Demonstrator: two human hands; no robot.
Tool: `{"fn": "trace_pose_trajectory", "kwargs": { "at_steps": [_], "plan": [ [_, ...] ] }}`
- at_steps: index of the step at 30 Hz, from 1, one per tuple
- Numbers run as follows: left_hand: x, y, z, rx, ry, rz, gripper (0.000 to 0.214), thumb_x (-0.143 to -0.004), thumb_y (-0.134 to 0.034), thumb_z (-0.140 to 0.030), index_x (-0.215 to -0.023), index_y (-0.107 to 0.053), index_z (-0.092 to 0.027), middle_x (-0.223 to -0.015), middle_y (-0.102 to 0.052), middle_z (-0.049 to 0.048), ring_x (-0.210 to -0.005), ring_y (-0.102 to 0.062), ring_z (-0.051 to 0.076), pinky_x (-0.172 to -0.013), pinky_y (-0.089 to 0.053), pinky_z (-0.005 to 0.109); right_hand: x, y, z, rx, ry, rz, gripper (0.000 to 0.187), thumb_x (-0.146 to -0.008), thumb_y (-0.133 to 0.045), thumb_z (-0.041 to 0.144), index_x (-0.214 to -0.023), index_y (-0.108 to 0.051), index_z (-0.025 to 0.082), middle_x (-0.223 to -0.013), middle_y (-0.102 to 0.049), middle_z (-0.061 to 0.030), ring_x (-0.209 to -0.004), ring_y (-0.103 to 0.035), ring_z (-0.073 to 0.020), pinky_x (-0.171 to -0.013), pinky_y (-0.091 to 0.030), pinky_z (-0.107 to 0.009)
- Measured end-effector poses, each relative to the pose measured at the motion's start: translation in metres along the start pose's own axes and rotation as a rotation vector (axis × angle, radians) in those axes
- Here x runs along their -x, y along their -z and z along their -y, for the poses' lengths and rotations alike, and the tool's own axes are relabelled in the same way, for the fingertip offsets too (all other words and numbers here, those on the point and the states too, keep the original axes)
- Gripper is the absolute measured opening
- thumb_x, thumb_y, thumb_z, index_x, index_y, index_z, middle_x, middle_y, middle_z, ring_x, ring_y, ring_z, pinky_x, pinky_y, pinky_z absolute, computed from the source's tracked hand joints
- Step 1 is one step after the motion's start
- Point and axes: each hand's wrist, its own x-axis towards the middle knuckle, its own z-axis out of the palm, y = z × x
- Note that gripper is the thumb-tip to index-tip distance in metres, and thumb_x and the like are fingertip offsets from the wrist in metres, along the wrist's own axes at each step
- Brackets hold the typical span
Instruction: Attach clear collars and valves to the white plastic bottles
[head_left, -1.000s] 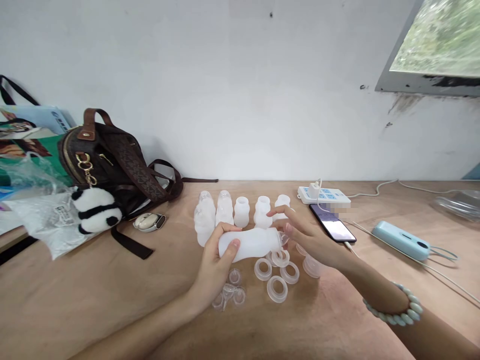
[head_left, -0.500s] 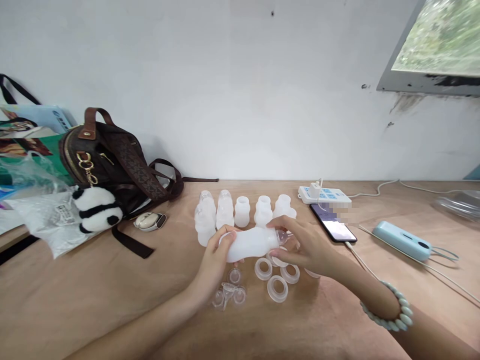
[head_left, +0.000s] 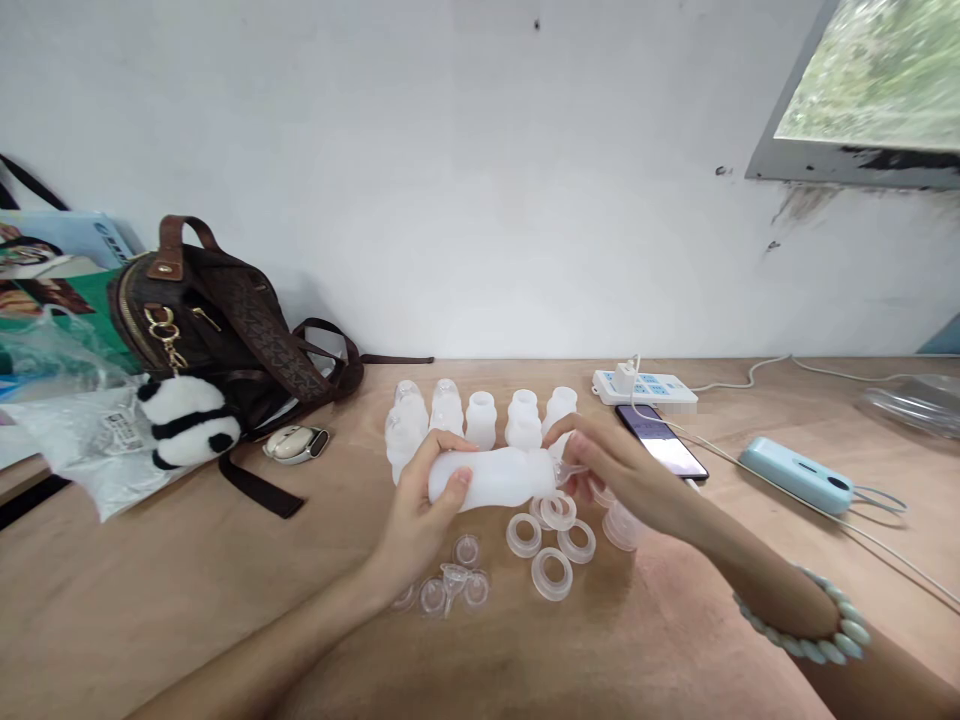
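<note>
A frosted white baby bottle [head_left: 491, 478] lies sideways in the air, with its base to the left. My left hand [head_left: 420, 505] is wrapped round its base end, thumb on the near side. At the neck, the fingers of my right hand [head_left: 619, 470] are closed on a clear bottle nipple [head_left: 568, 470], which they partly hide. Below the bottle are several translucent collar rings [head_left: 552, 592]. Loose clear nipples [head_left: 477, 589] sit in a small group left of the rings. Behind, white bottles [head_left: 481, 420] stand in a row, the left ones with clear tops.
On the left are a brown backpack [head_left: 232, 300] with a panda charm [head_left: 191, 420], a plastic bag [head_left: 90, 450] and a wristwatch [head_left: 296, 444]. A phone [head_left: 664, 445], a power strip [head_left: 645, 386] and a blue power bank [head_left: 795, 475] with cables lie on the right.
The bottle has shifted slightly left and turned a little with my left hand. My right fingers have curled in from the neck onto the nipple. The view has shifted slightly.
</note>
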Motion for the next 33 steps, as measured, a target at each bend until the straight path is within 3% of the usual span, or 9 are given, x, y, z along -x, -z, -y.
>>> {"fn": "trace_pose_trajectory", "kwargs": {
  "at_steps": [2,4,6,9,13,17,20,27,33],
  "plan": [
    [-0.004,-0.001,-0.001,0.002,0.055,-0.039,0.02,-0.088,-0.049,-0.036,-0.09,-0.058,-0.02,-0.086,-0.061,0.0034,-0.081,-0.057,0.022,-0.074,-0.045,0.032,-0.003,0.017,-0.002,0.31,0.008,-0.192,0.036,-0.098,-0.033,0.05,-0.094,-0.053,0.021,-0.065,-0.062,-0.0006,-0.059,-0.058,-0.0173,-0.056,-0.038,-0.029],
    [-0.006,-0.002,-0.001,0.001,0.079,-0.06,0.02,-0.086,-0.049,-0.037,-0.089,-0.059,-0.02,-0.086,-0.062,0.0034,-0.082,-0.057,0.022,-0.077,-0.045,0.033,-0.007,0.03,-0.008,0.657,-0.047,-0.326,0.033,-0.094,-0.043,0.052,-0.089,-0.054,0.021,-0.062,-0.059,-0.0011,-0.057,-0.055,-0.0196,-0.053,-0.032,-0.03],
    [-0.005,-0.003,-0.001,0.01,0.089,-0.056,0.02,-0.086,-0.05,-0.037,-0.088,-0.06,-0.02,-0.086,-0.062,0.0034,-0.081,-0.056,0.022,-0.076,-0.045,0.033,-0.01,0.036,-0.015,0.887,-0.116,-0.268,0.033,-0.086,-0.057,0.053,-0.077,-0.053,0.022,-0.059,-0.056,-0.0018,-0.053,-0.052,-0.0204,-0.05,-0.029,-0.03],
    [-0.002,-0.005,-0.001,0.032,0.11,-0.041,0.021,-0.086,-0.05,-0.038,-0.09,-0.06,-0.02,-0.085,-0.062,0.0029,-0.078,-0.055,0.021,-0.072,-0.044,0.032,-0.012,0.035,-0.027,0.979,-0.147,-0.005,0.037,-0.078,-0.069,0.041,-0.056,-0.045,0.023,-0.051,-0.05,0.0003,-0.045,-0.045,-0.0164,-0.046,-0.027,-0.029],
    [0.0,-0.005,0.0,0.056,0.12,-0.029,0.02,-0.086,-0.051,-0.037,-0.09,-0.06,-0.02,-0.085,-0.061,0.0022,-0.079,-0.056,0.021,-0.072,-0.044,0.031,-0.01,0.04,-0.035,0.986,-0.128,0.057,0.037,-0.075,-0.071,0.026,-0.051,-0.043,0.022,-0.047,-0.043,0.0034,-0.041,-0.039,-0.0119,-0.044,-0.025,-0.028],
    [-0.002,-0.005,-0.001,0.057,0.118,-0.034,0.02,-0.085,-0.05,-0.038,-0.089,-0.06,-0.02,-0.084,-0.062,0.0025,-0.079,-0.056,0.022,-0.073,-0.044,0.032,0.0,0.061,-0.019,0.926,-0.119,-0.149,0.023,-0.086,-0.06,0.037,-0.069,-0.056,0.023,-0.057,-0.055,-0.0006,-0.048,-0.048,-0.0166,-0.047,-0.03,-0.029],
    [-0.003,-0.004,-0.003,0.042,0.141,-0.074,0.021,-0.084,-0.049,-0.038,-0.087,-0.06,-0.021,-0.084,-0.062,0.0031,-0.08,-0.056,0.023,-0.072,-0.044,0.032,0.009,0.067,0.0,0.674,0.024,-0.229,0.027,-0.087,-0.058,0.05,-0.09,-0.063,0.024,-0.072,-0.064,-0.0037,-0.061,-0.057,-0.0198,-0.053,-0.04,-0.032],
    [0.0,-0.006,-0.009,0.074,0.169,-0.114,0.023,-0.084,-0.049,-0.041,-0.083,-0.06,-0.021,-0.08,-0.061,0.0019,-0.076,-0.056,0.022,-0.067,-0.044,0.031,0.016,0.03,0.014,0.358,0.184,0.01,0.026,-0.088,-0.061,0.048,-0.101,-0.057,0.026,-0.093,-0.065,-0.0044,-0.078,-0.061,-0.0202,-0.062,-0.049,-0.031],
    [0.005,-0.008,-0.011,0.079,0.14,-0.121,0.023,-0.086,-0.048,-0.04,-0.084,-0.06,-0.02,-0.082,-0.062,0.0025,-0.078,-0.056,0.022,-0.07,-0.044,0.031,0.014,0.007,0.004,0.294,0.232,0.01,0.032,-0.091,-0.059,0.044,-0.116,-0.052,0.025,-0.112,-0.065,-0.01,-0.096,-0.064,-0.0264,-0.071,-0.053,-0.036]
  ]
}}
